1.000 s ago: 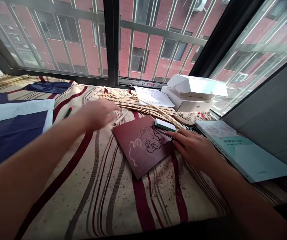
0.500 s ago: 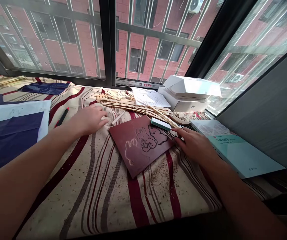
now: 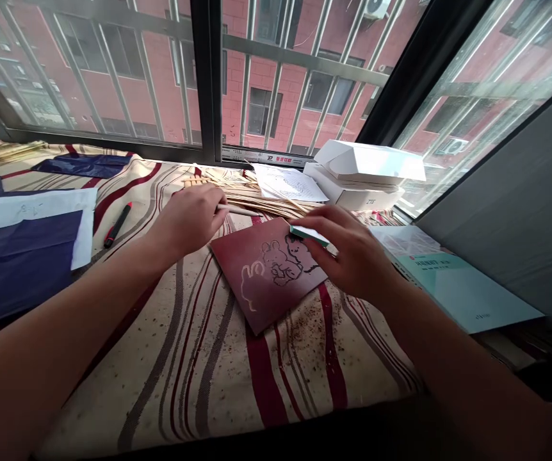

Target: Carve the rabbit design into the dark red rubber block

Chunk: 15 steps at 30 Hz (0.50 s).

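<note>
So, what just changed: we had the white stick lying on the striped cloth half a second ago; now it's up in our left hand, fingers curled tight round it.
Right hand: it's come further in over the reddish-brown panel, fingers and thumb either side of a green-and-white block. Can't tell if that grip has properly closed yet.
What it means: we've now got both hands on or around small items at the panel's far side.
Panel's spot: flat on the cloth between our forearms, corner pointing at us, two dark animal outlines plus a pale rabbit-ish one.
Surface mess: brown crumbs everywhere, red-and-black pen off left near dark blue sheets, thin wooden strips behind, teal book right.
Window side: white ZTE box and a line drawing by the dark frame; outside, metal bars and a red building.
</note>
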Tool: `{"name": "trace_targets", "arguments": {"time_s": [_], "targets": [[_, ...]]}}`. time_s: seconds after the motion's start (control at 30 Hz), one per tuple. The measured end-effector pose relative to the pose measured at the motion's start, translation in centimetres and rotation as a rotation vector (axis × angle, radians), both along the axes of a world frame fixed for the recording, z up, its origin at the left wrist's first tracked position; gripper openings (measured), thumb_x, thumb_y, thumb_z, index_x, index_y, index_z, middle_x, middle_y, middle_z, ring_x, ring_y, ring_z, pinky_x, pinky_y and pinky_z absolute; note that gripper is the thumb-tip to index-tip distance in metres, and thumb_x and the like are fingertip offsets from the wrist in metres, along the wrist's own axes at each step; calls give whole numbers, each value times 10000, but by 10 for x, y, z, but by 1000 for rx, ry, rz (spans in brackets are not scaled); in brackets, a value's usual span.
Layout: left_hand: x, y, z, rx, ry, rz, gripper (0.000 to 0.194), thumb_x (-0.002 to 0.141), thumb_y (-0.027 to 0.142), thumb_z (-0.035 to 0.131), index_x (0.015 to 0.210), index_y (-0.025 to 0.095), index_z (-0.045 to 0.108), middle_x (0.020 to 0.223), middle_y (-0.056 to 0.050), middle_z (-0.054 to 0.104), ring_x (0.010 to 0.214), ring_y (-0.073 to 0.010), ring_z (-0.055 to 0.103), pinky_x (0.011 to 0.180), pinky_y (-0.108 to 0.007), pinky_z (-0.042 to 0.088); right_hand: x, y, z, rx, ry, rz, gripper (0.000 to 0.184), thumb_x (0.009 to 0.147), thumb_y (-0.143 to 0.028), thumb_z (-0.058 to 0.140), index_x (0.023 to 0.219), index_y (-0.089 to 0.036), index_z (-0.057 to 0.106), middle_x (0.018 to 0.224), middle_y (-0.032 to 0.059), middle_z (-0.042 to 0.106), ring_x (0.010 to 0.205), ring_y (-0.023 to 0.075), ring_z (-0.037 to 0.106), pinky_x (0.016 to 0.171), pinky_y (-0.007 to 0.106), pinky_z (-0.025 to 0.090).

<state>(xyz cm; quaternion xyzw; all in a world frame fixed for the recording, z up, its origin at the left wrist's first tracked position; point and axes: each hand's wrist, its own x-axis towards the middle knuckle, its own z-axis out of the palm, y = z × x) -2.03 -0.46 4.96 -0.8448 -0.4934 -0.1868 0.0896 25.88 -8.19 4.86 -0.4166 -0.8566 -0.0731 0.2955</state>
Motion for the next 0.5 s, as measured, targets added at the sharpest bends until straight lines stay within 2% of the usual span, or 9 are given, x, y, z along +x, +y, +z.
{"name": "trace_targets", "arguments": {"time_s": [0.07, 0.1, 0.13, 0.2, 0.27, 0.33, 0.4, 0.43, 0.5], "targets": [[10, -19, 7, 129, -119, -150, 386, 1020, 400, 369, 1012, 172, 680, 1000, -134, 722, 962, -288, 681, 878, -433, 544, -23, 7, 19, -28, 14, 129, 476, 987, -159, 526, 1456, -178, 605, 1406, 168, 613, 1341, 311, 578, 1090, 492, 532], [15, -28, 9, 149, -173, -236, 381, 1031, 413, 370, 1026, 189, 678, 1006, -113, 730, 963, -273, 688, 872, -421, 548, -34, 11, 27, -75, 30, 206, 572, 970, -137, 533, 1541, -174, 520, 1512, 167, 550, 1424, 302, 518, 1162, 484, 487], [19, -35, 9, 133, -208, -300, 363, 1037, 413, 382, 1053, 202, 678, 1053, -98, 740, 1002, -266, 695, 886, -413, 553, -43, 15, 33, -173, 44, 275, 670, 952, -111, 533, 1610, -185, 427, 1557, 145, 523, 1426, 274, 516, 1182, 450, 476], [23, -44, 7, 110, -290, -382, 311, 1042, 396, 407, 1057, 228, 668, 1064, -63, 752, 993, -236, 708, 891, -397, 568, -55, 24, 39, -431, 75, 390, 831, 895, -68, 544, 1676, -199, 292, 1466, 114, 604, 1245, 216, 620, 1029, 343, 569], [21, -46, 3, 102, -411, -423, 238, 1042, 383, 455, 1110, 246, 638, 1072, -34, 754, 975, -203, 716, 902, -381, 581, -59, 33, 38, -610, 169, 411, 891, 843, -25, 532, 1672, -239, 286, 1342, 75, 665, 987, 155, 649, 809, 258, 589], [16, -41, 0, 111, -554, -428, 230, 1039, 362, 494, 1221, 250, 579, 1097, -22, 740, 983, -180, 715, 923, -372, 585, -57, 41, 30, -718, 388, 402, 750, 858, -48, 537, 1572, -253, 435, 1226, 46, 678, 736, 98, 561, 605, 217, 514], [12, -32, -5, 109, -592, -361, 247, 1030, 345, 486, 1232, 228, 566, 1084, -36, 723, 969, -184, 704, 914, -384, 584, -57, 48, 20, -783, 695, 408, 397, 960, -183, 547, 1352, -223, 599, 1050, 20, 661, 565, 64, 400, 464, 220, 388], [11, -26, -9, 86, -548, -313, 246, 1015, 346, 476, 1188, 212, 587, 1057, -49, 718, 951, -198, 696, 901, -397, 582, -58, 52, 16, -798, 843, 420, 253, 1013, -273, 530, 1234, -212, 637, 921, -4, 624, 514, 60, 317, 421, 229, 320], [11, -14, -20, -34, -337, -252, 288, 973, 372, 442, 1069, 184, 639, 1032, -97, 714, 959, -254, 678, 898, -451, 568, -64, 57, 8, -802, 1035, 461, 244, 1067, -411, 499, 1089, -213, 641, 709, -59, 478, 475, 68, 212, 394, 240, 234]]}}
